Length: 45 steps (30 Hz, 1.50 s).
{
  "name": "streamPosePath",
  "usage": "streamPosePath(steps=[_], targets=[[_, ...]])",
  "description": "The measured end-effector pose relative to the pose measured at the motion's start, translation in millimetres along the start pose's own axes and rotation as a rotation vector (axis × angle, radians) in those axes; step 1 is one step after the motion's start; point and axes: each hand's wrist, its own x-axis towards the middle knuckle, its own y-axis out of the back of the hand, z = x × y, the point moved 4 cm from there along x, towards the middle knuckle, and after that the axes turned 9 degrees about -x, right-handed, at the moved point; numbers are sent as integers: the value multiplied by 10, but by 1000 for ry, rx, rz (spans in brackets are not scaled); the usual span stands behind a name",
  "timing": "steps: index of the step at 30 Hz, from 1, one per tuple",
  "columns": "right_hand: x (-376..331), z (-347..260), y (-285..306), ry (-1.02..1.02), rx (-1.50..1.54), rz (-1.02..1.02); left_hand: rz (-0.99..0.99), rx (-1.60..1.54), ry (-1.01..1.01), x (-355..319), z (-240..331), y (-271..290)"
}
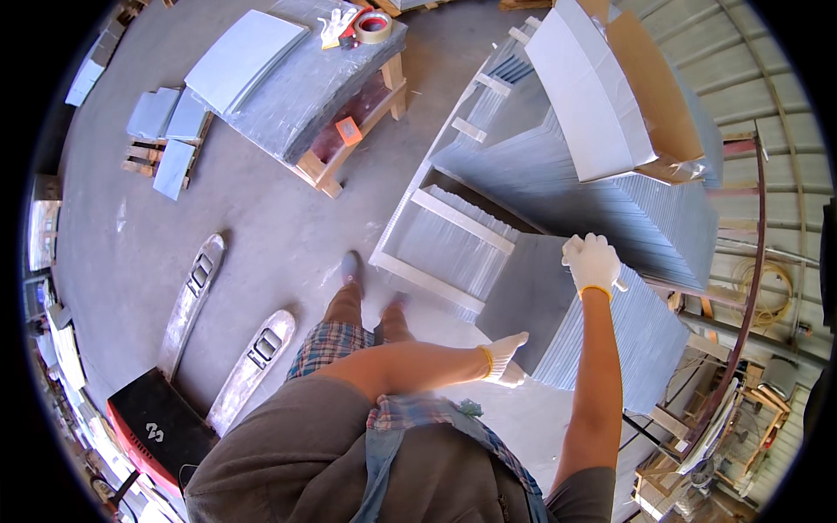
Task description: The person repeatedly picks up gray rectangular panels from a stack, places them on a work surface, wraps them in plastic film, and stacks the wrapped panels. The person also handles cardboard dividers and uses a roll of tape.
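Observation:
I stand over a row of grey tiles [610, 322] set on edge in a wooden rack [453, 218]. My right hand [593, 261], in a white glove, grips the top far corner of the front grey tile [532, 296]. My left hand [506, 359], also gloved, presses flat against the lower near edge of the same tile. The tile leans away from the stack behind it. More upright tiles [593, 205] fill the rack further back, with a white slab [584, 96] and cardboard [654, 87] on top.
A pallet jack [209, 349] with two steel forks and a red-black body lies on the concrete floor at the left. A wooden table [323, 78] holds grey sheets, gloves and a tape roll [373, 26]. Loose tiles on a pallet [166, 131] sit far left. Metal racking stands on the right.

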Motion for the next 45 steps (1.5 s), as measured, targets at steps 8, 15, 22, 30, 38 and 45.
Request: streamPosePath(steps=[8, 15, 22, 30, 38, 45], targets=[[-62, 67, 98, 19, 151, 34, -142, -482, 60, -151, -170, -100], [-4, -204, 329, -64, 357, 138, -33, -323, -155, 35, 36, 229], [312, -475, 256, 219, -57, 113, -450, -41, 176, 332, 398, 661], [289, -248, 286, 104, -125, -104, -76, 41, 18, -246, 147, 69], [219, -112, 265, 159, -11, -25, -57, 15, -15, -365, 55, -67], [464, -84, 197, 10, 313, -72, 104, 250, -114, -326, 181, 201]])
